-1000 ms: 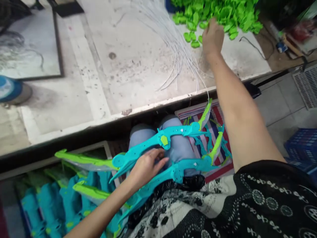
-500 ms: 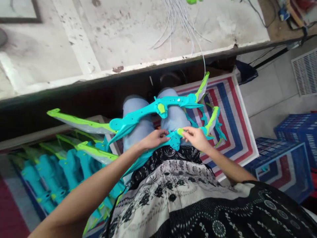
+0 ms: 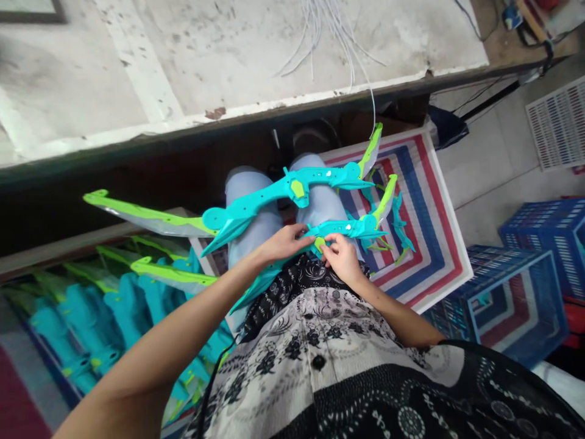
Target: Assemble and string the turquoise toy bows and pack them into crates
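Two teal toy bows with lime-green tips lie across my lap. On the nearer bow [image 3: 336,228], my left hand [image 3: 286,242] grips the middle section, fingers pressed together at its edge. My right hand [image 3: 340,256] pinches a small lime-green piece [image 3: 319,244] against the centre of that bow, just right of my left fingertips. The farther bow [image 3: 256,204] rests over both knees, untouched, with a lime-green piece [image 3: 297,188] at its centre.
A worn white table [image 3: 219,55] with thin white strings [image 3: 320,30] spans the front. At left stand several teal bows [image 3: 132,305]. A striped-lined box [image 3: 439,213] holds more parts at right, beside blue crates [image 3: 543,238].
My right hand has moved left with the lime-green piece, from beside the nearer bow's centre onto it. My left hand stays on the bow. The view has shifted slightly.
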{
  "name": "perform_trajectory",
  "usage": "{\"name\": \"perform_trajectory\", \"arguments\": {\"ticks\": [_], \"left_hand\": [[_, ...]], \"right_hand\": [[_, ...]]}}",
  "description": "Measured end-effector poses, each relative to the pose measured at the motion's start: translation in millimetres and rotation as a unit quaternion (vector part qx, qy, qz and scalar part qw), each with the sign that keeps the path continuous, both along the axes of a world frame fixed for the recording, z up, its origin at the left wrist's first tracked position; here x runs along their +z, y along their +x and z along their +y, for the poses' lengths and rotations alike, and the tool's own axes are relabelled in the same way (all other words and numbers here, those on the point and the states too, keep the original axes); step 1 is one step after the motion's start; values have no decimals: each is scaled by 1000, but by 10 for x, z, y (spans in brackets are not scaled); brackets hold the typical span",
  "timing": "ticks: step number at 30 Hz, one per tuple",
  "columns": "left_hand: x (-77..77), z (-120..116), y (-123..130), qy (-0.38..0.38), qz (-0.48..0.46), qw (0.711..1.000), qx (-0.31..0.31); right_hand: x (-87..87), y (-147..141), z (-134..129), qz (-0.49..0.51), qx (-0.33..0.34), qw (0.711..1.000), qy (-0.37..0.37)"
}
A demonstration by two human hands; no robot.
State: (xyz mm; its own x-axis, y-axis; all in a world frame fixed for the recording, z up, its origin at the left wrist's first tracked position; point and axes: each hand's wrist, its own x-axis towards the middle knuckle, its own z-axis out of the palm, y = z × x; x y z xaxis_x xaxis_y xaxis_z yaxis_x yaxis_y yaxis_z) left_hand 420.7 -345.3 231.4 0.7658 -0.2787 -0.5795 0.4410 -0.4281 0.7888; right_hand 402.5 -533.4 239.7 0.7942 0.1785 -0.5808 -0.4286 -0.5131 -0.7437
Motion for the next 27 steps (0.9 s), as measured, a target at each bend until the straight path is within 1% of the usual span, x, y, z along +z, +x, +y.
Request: {"name": "perform_trajectory", "arguments": {"ticks": [4, 6, 11, 13, 15, 17, 19, 21, 23, 24, 25, 26, 27], "left_hand": [[-25, -119, 35, 78, 6, 997, 2], [-45, -154, 35, 90, 6, 996, 3], [-106, -136, 33, 74, 1, 997, -7], [-136, -128, 36, 77, 3, 997, -5], [-164, -129, 45, 89, -1, 996, 3], [-180, -134, 61, 101, -9, 995, 13], [-172, -138, 80, 106, -16, 994, 10], [-129, -137, 79, 115, -9, 993, -15], [-46, -132, 26, 155, 0, 987, -36], [6, -132, -29, 183, -8, 982, -35], [62, -135, -105, 214, -30, 976, -29], [115, -143, -198, 244, -65, 967, -21], [162, -159, -304, 270, -110, 956, -16]], "right_hand": [[-17, -89, -10, 29, -28, 998, -37], [-31, -127, -27, 17, -22, 998, -48], [-67, -72, -72, 4, 31, 999, -10], [-86, -1, -85, 27, 43, 999, 11], [-116, 62, -91, 72, 62, 995, 38], [-149, 87, -95, 81, 80, 992, 50], [-163, 73, -112, 36, 94, 994, 38], [-141, 73, -157, 5, 124, 992, 34], [-75, 155, -230, -4, 176, 984, 28], [-31, 243, -268, -28, 198, 980, 10], [15, 362, -299, -76, 213, 974, -21], [57, 509, -313, -145, 219, 963, -61], [90, 676, -307, -221, 221, 944, -102]]}}
